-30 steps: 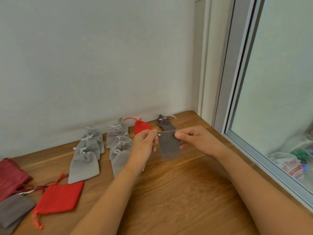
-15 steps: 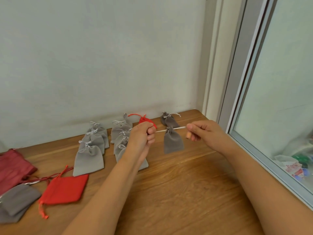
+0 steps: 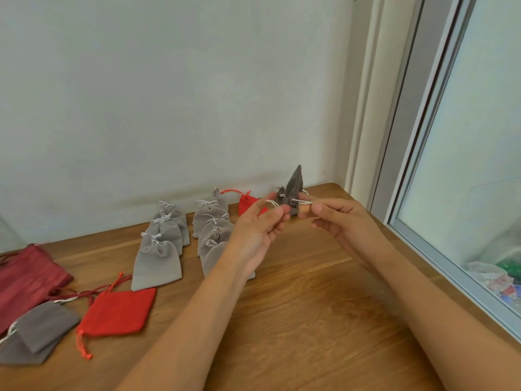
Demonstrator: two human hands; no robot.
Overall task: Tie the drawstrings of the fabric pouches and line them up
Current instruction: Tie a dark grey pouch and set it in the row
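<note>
A small dark grey pouch (image 3: 294, 185) is held in the air above the back of the wooden table (image 3: 296, 320), its bottom flipped up and its cinched neck down. My left hand (image 3: 260, 224) pinches the white drawstring on its left side. My right hand (image 3: 335, 218) pinches the drawstring on the right, thumb and forefinger close to the neck. Two rows of tied light grey pouches (image 3: 159, 261) lie to the left. A tied red pouch (image 3: 246, 203) and a tied dark grey pouch (image 3: 280, 193) lie behind my hands, partly hidden.
At the front left lie flat pouches: a red one (image 3: 118, 311), dark grey ones (image 3: 36, 331) and a dark red one (image 3: 25, 277). A white wall (image 3: 169, 94) closes the back. A window frame (image 3: 439, 244) runs along the table's right edge.
The pouch's neck was pulled shut by drawing the strings apart. Since then my hands have come close together and the pouch has swung upward, its bottom pointing up.
</note>
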